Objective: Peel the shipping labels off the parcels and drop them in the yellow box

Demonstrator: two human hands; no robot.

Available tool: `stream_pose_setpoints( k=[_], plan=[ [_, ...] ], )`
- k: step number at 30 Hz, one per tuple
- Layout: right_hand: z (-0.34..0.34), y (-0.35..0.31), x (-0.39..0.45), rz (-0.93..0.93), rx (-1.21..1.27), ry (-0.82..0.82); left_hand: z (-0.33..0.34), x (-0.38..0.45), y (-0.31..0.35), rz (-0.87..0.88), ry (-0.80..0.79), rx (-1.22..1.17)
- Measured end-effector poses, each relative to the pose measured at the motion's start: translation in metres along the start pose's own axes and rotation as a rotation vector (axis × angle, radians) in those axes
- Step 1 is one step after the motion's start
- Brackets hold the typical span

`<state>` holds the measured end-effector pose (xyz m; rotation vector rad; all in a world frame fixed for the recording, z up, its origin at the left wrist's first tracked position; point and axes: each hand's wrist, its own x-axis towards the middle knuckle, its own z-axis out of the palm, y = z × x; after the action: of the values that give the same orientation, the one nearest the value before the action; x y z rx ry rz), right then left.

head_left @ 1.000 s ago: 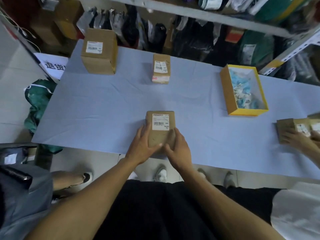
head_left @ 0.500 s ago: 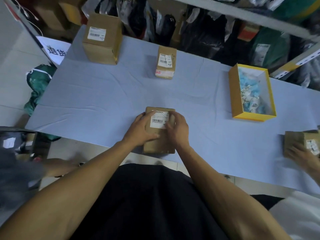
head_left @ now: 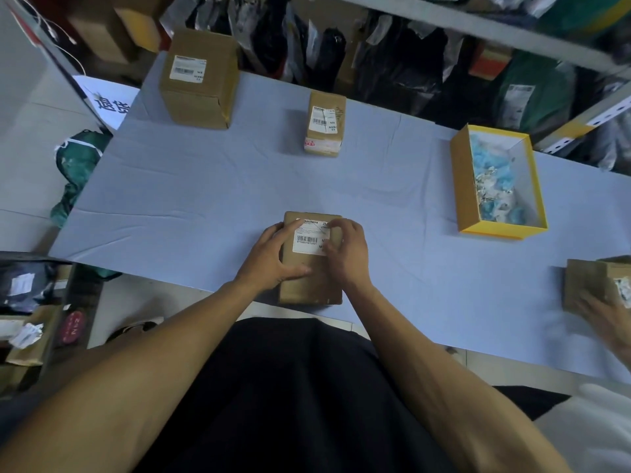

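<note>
Parcels still carrying labels make up most of what lies on the table (head_left: pixel 205 186), so the job looks well short of done. Far left, the big parcel (head_left: pixel 199 80) has its label (head_left: pixel 187 68) intact; right of it, the small parcel (head_left: pixel 325 122) also keeps its label (head_left: pixel 322 120). At the near edge the near parcel (head_left: pixel 310 261) lies flat. On it the left hand (head_left: pixel 273 257) rests with fingers spread, steadying the left side, while the right hand (head_left: pixel 345 250) has curled fingers at the right edge of the near label (head_left: pixel 307 238), apparently picking at a corner; whether any edge has lifted I cannot tell. Further right, the yellow box (head_left: pixel 461 186) holds a heap of crumpled blue and white scraps, likely peeled labels. At far right another person's hand (head_left: pixel 604 319) touches a fourth parcel (head_left: pixel 587 285), blurred.
</note>
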<state>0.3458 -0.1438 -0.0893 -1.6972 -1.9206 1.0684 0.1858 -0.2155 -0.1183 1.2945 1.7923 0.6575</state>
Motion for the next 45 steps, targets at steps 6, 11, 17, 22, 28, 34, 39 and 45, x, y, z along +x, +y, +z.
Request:
stream_pose_setpoints(
  k=[6,11,17,22,28,34,39,45],
  plan=[
    [0.005,0.002,0.001,0.015,-0.019,-0.011,-0.001,-0.001,0.003,0.007,0.007,-0.004],
    [0.004,0.003,0.001,0.034,0.002,-0.026,0.000,-0.001,0.001,0.008,0.003,-0.016],
    [0.002,0.001,0.001,0.033,0.009,-0.038,0.001,-0.001,0.000,0.008,0.009,-0.008],
    [0.000,-0.001,0.009,0.077,0.010,-0.066,0.002,-0.001,0.000,0.007,0.010,-0.011],
    [0.000,-0.002,0.008,0.072,0.014,-0.072,0.001,-0.001,0.000,0.010,0.007,-0.029],
    [-0.001,-0.004,0.010,0.112,0.029,-0.095,0.002,-0.001,-0.001,0.010,0.005,-0.028],
    [-0.005,-0.005,0.009,0.103,0.026,-0.109,0.001,0.000,0.001,0.011,0.001,-0.026],
    [-0.003,-0.002,0.005,0.069,0.024,-0.081,0.002,-0.001,0.001,0.002,-0.002,-0.027]
  ],
)
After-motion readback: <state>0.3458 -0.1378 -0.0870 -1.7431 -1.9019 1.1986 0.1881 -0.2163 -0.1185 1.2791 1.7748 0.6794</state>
